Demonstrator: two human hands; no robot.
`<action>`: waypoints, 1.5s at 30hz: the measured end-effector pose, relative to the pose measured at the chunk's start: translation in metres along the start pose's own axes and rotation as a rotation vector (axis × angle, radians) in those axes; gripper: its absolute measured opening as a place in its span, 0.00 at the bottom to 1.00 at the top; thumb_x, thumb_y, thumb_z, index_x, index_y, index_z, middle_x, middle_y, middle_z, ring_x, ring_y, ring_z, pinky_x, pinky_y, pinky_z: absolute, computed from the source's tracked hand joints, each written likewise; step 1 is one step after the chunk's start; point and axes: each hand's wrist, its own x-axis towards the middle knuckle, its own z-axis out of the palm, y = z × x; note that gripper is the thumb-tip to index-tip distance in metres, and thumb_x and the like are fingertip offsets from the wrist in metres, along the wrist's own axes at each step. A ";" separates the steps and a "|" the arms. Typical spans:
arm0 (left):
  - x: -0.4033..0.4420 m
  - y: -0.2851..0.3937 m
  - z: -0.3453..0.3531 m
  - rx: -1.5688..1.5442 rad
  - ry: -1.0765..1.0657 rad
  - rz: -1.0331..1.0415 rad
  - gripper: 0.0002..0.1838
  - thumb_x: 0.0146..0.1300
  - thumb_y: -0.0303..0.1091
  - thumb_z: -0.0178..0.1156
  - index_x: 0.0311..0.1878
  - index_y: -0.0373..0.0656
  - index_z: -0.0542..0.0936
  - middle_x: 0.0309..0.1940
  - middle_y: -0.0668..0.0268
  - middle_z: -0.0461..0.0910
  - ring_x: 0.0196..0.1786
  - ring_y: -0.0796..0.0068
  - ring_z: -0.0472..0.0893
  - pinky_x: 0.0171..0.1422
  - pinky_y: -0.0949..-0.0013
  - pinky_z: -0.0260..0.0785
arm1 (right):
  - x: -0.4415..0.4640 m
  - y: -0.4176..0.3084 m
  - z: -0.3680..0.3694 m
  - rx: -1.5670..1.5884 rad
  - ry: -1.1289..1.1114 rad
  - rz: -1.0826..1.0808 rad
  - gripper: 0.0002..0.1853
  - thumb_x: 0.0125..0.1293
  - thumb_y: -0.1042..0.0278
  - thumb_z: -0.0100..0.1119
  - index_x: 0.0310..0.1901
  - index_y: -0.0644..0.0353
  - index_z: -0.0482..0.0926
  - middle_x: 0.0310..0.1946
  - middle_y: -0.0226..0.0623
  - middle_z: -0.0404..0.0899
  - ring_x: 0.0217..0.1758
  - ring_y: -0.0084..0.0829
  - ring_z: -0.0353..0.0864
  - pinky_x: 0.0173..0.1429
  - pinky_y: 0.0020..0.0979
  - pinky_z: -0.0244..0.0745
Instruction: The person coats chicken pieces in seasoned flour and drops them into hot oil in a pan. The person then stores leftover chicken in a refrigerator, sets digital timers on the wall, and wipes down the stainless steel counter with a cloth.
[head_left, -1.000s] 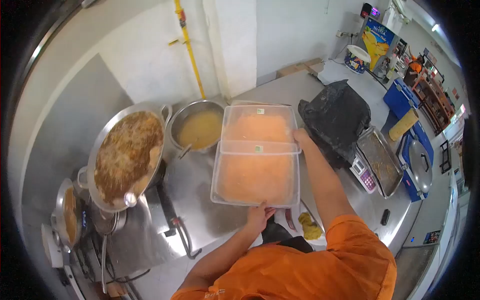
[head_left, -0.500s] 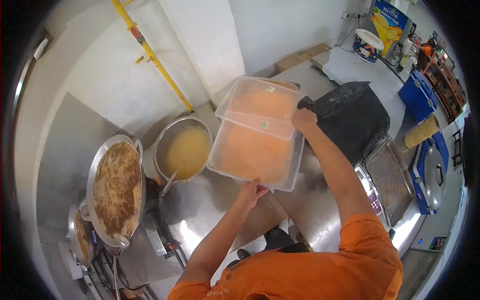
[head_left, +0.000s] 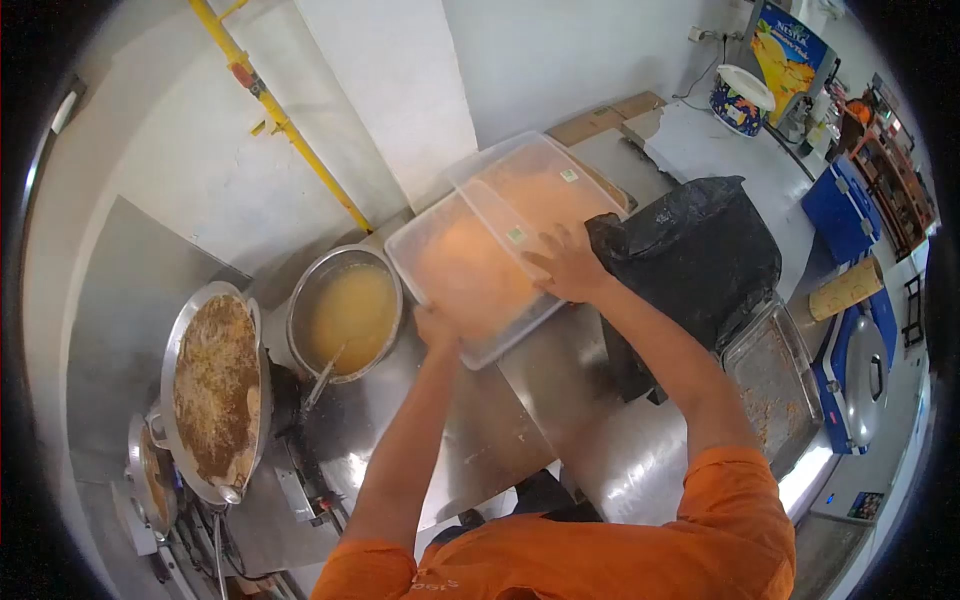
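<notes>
A translucent plastic container (head_left: 480, 357) with an orange, crumb-like filling (head_left: 465, 255) lies turned at an angle on the steel counter. Overlapping its far side is a second clear plastic piece (head_left: 545, 150), with orange showing through; I cannot tell whether it is a lid or another box. My left hand (head_left: 437, 325) grips the container's near left edge, its fingers mostly hidden. My right hand (head_left: 572, 265) lies with spread fingers over the container's right edge, near a small green-and-white sticker (head_left: 516, 235). A black plastic bag (head_left: 695, 240) sits beside my right forearm.
Left of the container stands a metal pot (head_left: 350, 320) of yellowish liquid with a utensil handle (head_left: 320, 385) sticking out. A large pan (head_left: 215, 390) of brown, frothy contents is further left. On the right are a crumb-strewn tray (head_left: 775, 380) and blue coolers (head_left: 842, 192).
The container has turned and shifted left toward the pot. My right hand has left the black bag's edge and spread onto the container; my left hand has moved up and left along its rim.
</notes>
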 end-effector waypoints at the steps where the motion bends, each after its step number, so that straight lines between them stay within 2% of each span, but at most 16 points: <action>1: 0.032 -0.017 0.010 0.080 0.041 0.046 0.16 0.74 0.37 0.51 0.49 0.29 0.73 0.45 0.44 0.82 0.45 0.44 0.83 0.52 0.50 0.74 | 0.002 0.003 0.011 -0.022 -0.003 -0.013 0.31 0.67 0.44 0.56 0.69 0.45 0.73 0.70 0.50 0.67 0.75 0.57 0.61 0.74 0.70 0.44; 2: 0.068 -0.032 0.018 0.157 0.080 0.096 0.17 0.74 0.37 0.51 0.49 0.28 0.74 0.45 0.39 0.82 0.47 0.40 0.83 0.53 0.48 0.74 | 0.005 0.008 0.018 -0.047 -0.002 -0.024 0.28 0.69 0.46 0.55 0.68 0.45 0.73 0.71 0.51 0.66 0.75 0.58 0.61 0.74 0.70 0.44; 5: 0.103 -0.013 0.029 0.312 0.110 0.167 0.19 0.73 0.38 0.51 0.49 0.26 0.76 0.45 0.34 0.81 0.51 0.35 0.81 0.55 0.46 0.72 | 0.003 0.014 0.024 -0.110 0.055 -0.016 0.22 0.69 0.54 0.55 0.62 0.48 0.77 0.63 0.50 0.73 0.68 0.56 0.70 0.71 0.67 0.51; 8: 0.129 -0.009 0.045 0.303 0.138 0.109 0.19 0.74 0.38 0.51 0.51 0.26 0.76 0.46 0.36 0.81 0.50 0.36 0.82 0.55 0.46 0.72 | 0.001 0.013 -0.006 -0.149 -0.103 0.127 0.15 0.70 0.57 0.55 0.54 0.52 0.79 0.52 0.46 0.78 0.59 0.50 0.76 0.64 0.61 0.60; 11: 0.119 0.003 0.050 0.361 0.148 0.069 0.19 0.74 0.37 0.50 0.51 0.26 0.76 0.47 0.37 0.82 0.50 0.37 0.82 0.57 0.47 0.72 | -0.001 0.022 -0.005 -0.127 -0.080 0.138 0.13 0.69 0.56 0.56 0.48 0.54 0.79 0.45 0.41 0.78 0.51 0.44 0.79 0.56 0.53 0.64; 14: 0.080 0.031 0.042 0.193 0.152 0.066 0.18 0.75 0.36 0.49 0.50 0.27 0.76 0.47 0.38 0.82 0.50 0.38 0.82 0.57 0.48 0.72 | 0.007 0.027 0.006 -0.027 -0.184 -0.005 0.14 0.67 0.55 0.59 0.47 0.54 0.79 0.44 0.41 0.79 0.51 0.42 0.79 0.54 0.48 0.66; 17: 0.095 -0.004 0.044 0.247 0.217 0.161 0.17 0.75 0.36 0.48 0.50 0.29 0.77 0.47 0.38 0.82 0.50 0.38 0.82 0.56 0.47 0.73 | 0.011 0.025 0.017 -0.006 -0.100 0.031 0.15 0.65 0.56 0.62 0.47 0.54 0.79 0.46 0.42 0.78 0.53 0.44 0.78 0.52 0.49 0.69; 20: 0.076 0.014 0.046 0.252 0.225 0.079 0.16 0.74 0.35 0.49 0.49 0.30 0.78 0.46 0.39 0.82 0.50 0.37 0.82 0.56 0.46 0.73 | 0.008 0.039 0.012 -0.038 -0.050 0.022 0.14 0.65 0.60 0.62 0.51 0.50 0.77 0.52 0.42 0.75 0.56 0.47 0.76 0.51 0.53 0.73; 23: 0.103 0.004 0.050 0.354 0.212 0.175 0.16 0.74 0.35 0.50 0.49 0.31 0.79 0.46 0.40 0.83 0.50 0.38 0.82 0.56 0.46 0.73 | 0.007 0.065 0.027 -0.035 0.119 -0.049 0.16 0.65 0.65 0.60 0.54 0.44 0.76 0.56 0.39 0.72 0.60 0.51 0.74 0.54 0.56 0.75; 26: 0.106 0.008 0.055 0.276 0.212 0.090 0.16 0.74 0.37 0.51 0.49 0.33 0.80 0.46 0.42 0.83 0.50 0.39 0.82 0.56 0.47 0.72 | 0.009 0.078 0.026 -0.032 0.009 -0.021 0.18 0.64 0.68 0.58 0.56 0.40 0.75 0.57 0.36 0.72 0.63 0.51 0.72 0.57 0.56 0.75; 29: 0.111 0.005 0.047 0.507 0.180 0.212 0.16 0.74 0.38 0.52 0.50 0.35 0.80 0.46 0.43 0.83 0.50 0.40 0.82 0.55 0.48 0.72 | 0.008 0.077 0.022 0.040 -0.048 -0.058 0.16 0.65 0.69 0.56 0.54 0.42 0.76 0.56 0.36 0.72 0.65 0.49 0.71 0.59 0.56 0.75; 35: 0.112 0.005 0.046 0.377 0.127 0.231 0.18 0.75 0.41 0.52 0.53 0.35 0.79 0.46 0.44 0.83 0.51 0.42 0.82 0.55 0.49 0.72 | -0.003 0.076 0.027 0.103 0.058 -0.173 0.13 0.65 0.69 0.55 0.51 0.46 0.77 0.54 0.36 0.73 0.67 0.46 0.71 0.62 0.55 0.72; 38: 0.137 -0.022 0.053 0.079 0.067 0.157 0.21 0.75 0.43 0.53 0.53 0.30 0.78 0.46 0.42 0.83 0.51 0.43 0.83 0.54 0.49 0.72 | -0.003 0.074 0.014 0.108 -0.042 -0.124 0.14 0.63 0.69 0.60 0.51 0.50 0.77 0.58 0.38 0.73 0.67 0.46 0.71 0.67 0.51 0.68; 41: 0.157 -0.027 0.046 0.125 -0.005 0.046 0.24 0.76 0.43 0.53 0.55 0.25 0.76 0.46 0.41 0.82 0.48 0.46 0.82 0.53 0.51 0.72 | -0.014 0.068 -0.004 0.093 0.149 -0.131 0.16 0.63 0.66 0.64 0.52 0.50 0.77 0.59 0.39 0.73 0.68 0.45 0.70 0.68 0.50 0.67; 43: 0.095 0.002 0.028 0.162 0.296 0.487 0.23 0.75 0.43 0.54 0.52 0.25 0.75 0.42 0.45 0.81 0.44 0.55 0.80 0.52 0.56 0.72 | -0.036 0.050 -0.062 0.228 0.308 0.073 0.19 0.60 0.64 0.68 0.53 0.54 0.78 0.55 0.43 0.76 0.64 0.48 0.74 0.66 0.48 0.70; 45: -0.007 0.030 0.010 0.088 0.071 0.652 0.17 0.74 0.41 0.58 0.48 0.33 0.74 0.39 0.55 0.79 0.41 0.65 0.78 0.49 0.61 0.71 | -0.066 0.061 -0.090 0.280 0.405 0.284 0.21 0.58 0.63 0.70 0.52 0.56 0.78 0.52 0.44 0.79 0.61 0.49 0.77 0.63 0.46 0.73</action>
